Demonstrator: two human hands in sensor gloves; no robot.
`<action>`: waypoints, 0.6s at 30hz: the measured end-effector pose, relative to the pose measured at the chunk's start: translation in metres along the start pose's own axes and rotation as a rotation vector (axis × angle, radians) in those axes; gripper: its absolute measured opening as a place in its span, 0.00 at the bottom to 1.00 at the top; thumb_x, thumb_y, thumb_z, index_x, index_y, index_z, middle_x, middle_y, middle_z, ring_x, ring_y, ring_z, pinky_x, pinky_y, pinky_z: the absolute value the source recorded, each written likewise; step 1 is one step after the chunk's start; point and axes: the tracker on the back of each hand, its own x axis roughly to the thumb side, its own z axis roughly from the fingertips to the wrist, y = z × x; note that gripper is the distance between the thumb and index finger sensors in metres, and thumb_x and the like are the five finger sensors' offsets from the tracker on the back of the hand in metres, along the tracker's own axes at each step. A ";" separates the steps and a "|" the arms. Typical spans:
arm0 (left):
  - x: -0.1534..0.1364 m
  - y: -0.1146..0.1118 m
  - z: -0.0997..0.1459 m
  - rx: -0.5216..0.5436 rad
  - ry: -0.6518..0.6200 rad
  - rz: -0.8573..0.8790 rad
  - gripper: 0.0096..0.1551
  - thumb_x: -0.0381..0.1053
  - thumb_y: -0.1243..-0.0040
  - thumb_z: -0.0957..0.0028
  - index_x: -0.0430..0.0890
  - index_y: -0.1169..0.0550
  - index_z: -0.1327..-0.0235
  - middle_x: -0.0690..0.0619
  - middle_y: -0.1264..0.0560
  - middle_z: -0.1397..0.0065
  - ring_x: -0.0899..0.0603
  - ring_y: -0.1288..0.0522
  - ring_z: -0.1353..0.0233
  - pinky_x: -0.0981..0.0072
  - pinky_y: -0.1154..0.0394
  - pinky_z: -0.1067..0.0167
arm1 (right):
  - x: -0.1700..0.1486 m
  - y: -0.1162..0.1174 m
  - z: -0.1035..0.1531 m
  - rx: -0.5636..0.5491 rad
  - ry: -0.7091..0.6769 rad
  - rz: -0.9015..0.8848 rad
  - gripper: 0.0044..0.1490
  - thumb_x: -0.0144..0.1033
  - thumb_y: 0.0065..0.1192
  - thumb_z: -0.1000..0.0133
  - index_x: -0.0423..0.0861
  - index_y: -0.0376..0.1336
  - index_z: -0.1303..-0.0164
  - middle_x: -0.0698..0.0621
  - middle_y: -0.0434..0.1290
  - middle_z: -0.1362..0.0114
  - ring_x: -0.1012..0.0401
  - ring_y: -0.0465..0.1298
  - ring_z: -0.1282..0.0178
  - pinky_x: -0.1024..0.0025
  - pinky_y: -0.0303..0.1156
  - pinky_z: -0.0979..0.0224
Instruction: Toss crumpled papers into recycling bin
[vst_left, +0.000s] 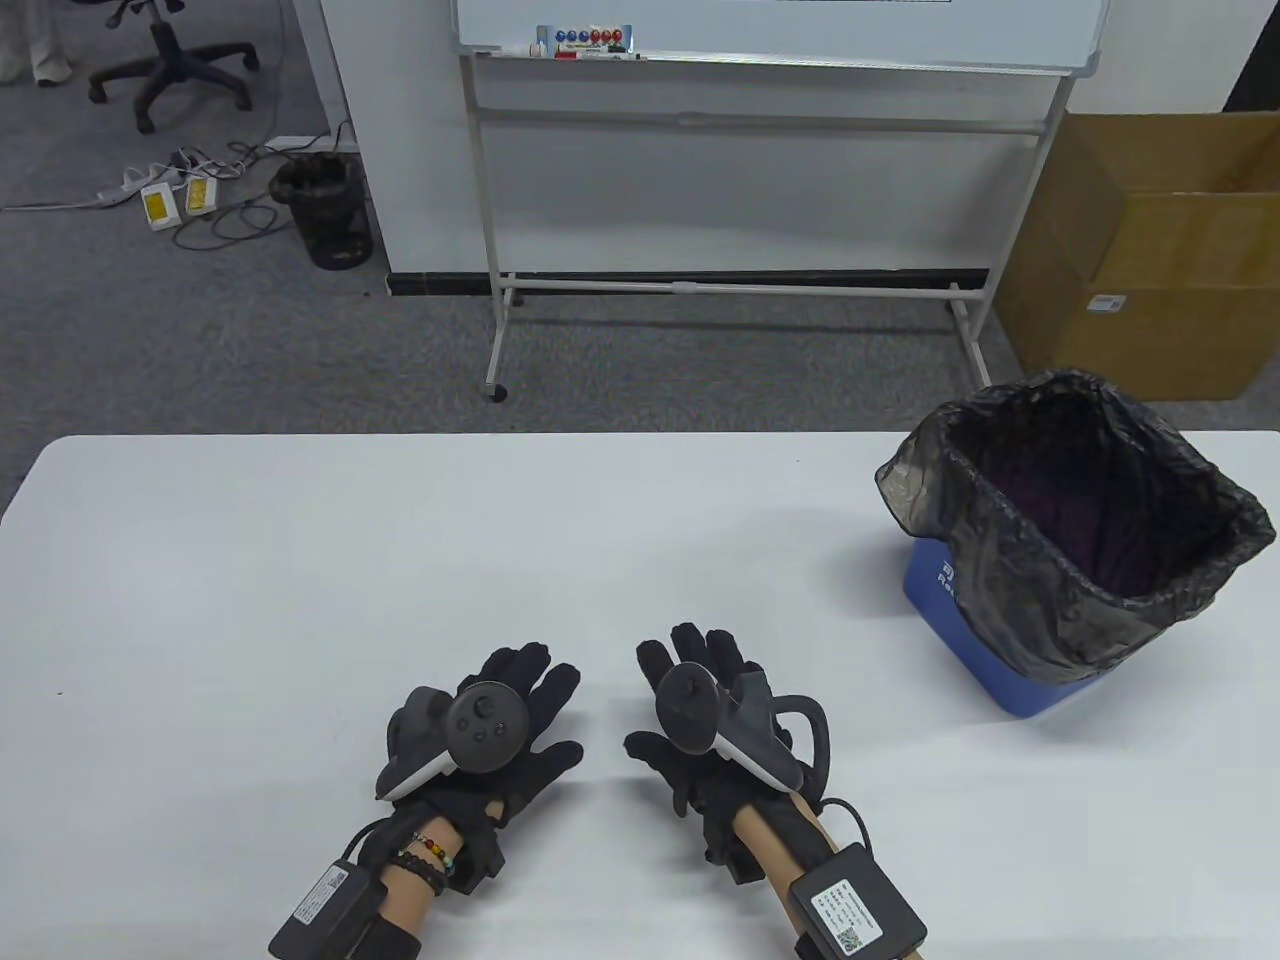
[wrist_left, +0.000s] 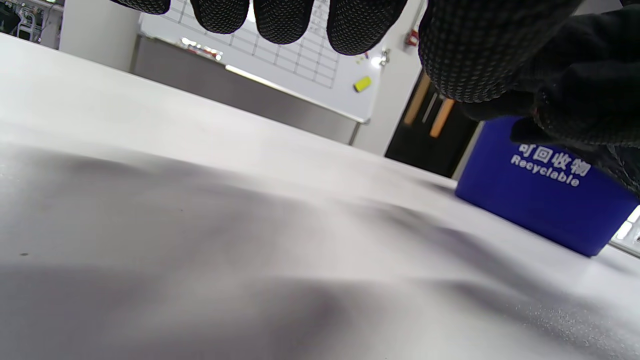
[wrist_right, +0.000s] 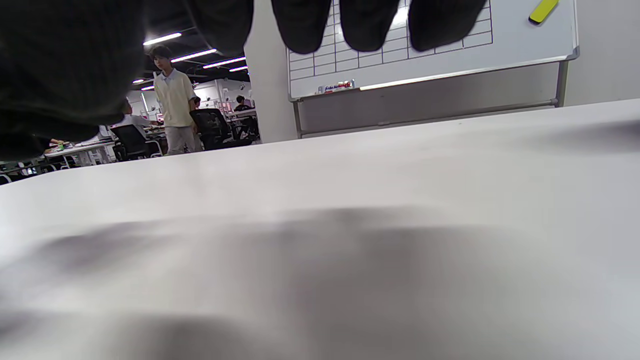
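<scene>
A blue recycling bin lined with a black bag stands at the table's right side; the left wrist view shows its blue wall marked "Recyclable". No crumpled paper shows in any view. My left hand lies near the front edge of the white table, fingers relaxed and holding nothing. Beside it my right hand rests the same way, empty, well left of the bin. Gloved fingertips hang over the bare tabletop in the left wrist view, and fingertips do the same in the right wrist view.
Beyond the table's far edge stands a wheeled whiteboard. A cardboard box sits on the floor behind the bin. A person stands far off in the right wrist view.
</scene>
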 end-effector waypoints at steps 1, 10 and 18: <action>0.000 0.000 0.000 0.001 0.002 -0.002 0.46 0.65 0.39 0.50 0.52 0.40 0.20 0.41 0.49 0.11 0.29 0.50 0.15 0.28 0.47 0.26 | 0.000 0.001 0.000 0.002 -0.001 -0.001 0.57 0.67 0.65 0.60 0.65 0.47 0.20 0.54 0.48 0.11 0.48 0.50 0.10 0.44 0.54 0.17; -0.005 0.001 0.001 0.003 0.019 0.000 0.46 0.65 0.39 0.50 0.52 0.39 0.20 0.41 0.49 0.11 0.29 0.50 0.15 0.28 0.47 0.26 | -0.002 0.004 0.001 0.031 -0.013 0.018 0.58 0.67 0.65 0.60 0.65 0.47 0.20 0.54 0.48 0.11 0.48 0.50 0.10 0.44 0.54 0.17; -0.004 -0.001 0.001 -0.011 0.021 -0.006 0.46 0.65 0.39 0.50 0.52 0.39 0.20 0.41 0.49 0.11 0.29 0.50 0.15 0.28 0.47 0.26 | -0.004 0.008 0.001 0.048 -0.007 0.026 0.57 0.67 0.65 0.60 0.65 0.47 0.20 0.54 0.48 0.11 0.48 0.50 0.10 0.44 0.54 0.17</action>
